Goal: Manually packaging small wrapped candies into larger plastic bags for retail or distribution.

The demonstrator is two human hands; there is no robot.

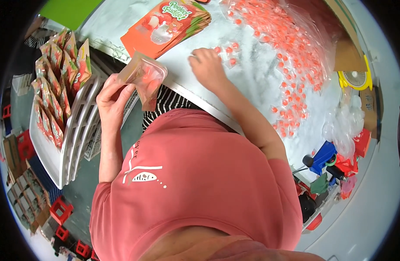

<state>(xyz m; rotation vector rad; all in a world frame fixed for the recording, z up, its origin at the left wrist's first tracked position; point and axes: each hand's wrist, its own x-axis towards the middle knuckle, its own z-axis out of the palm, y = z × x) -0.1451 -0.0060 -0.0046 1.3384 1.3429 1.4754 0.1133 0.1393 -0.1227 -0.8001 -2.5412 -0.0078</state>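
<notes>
My left hand (113, 96) holds an open orange pouch (144, 77) up by its side, just off the table's edge. My right hand (206, 66) rests palm down on the white table (256, 82), fingers closed over a few small clear packets with orange-red pieces (229, 48). A large spread of the same small packets (291, 56) covers the table to the right of that hand. A stack of flat orange pouches (165, 26) lies beyond both hands.
A white slatted tray (78, 130) at my left holds several filled pouches (56, 82) standing in rows. Clear bags (343, 126), a blue tool (324, 156) and a yellow round object (356, 78) sit at the right. Red stools (61, 211) stand on the floor.
</notes>
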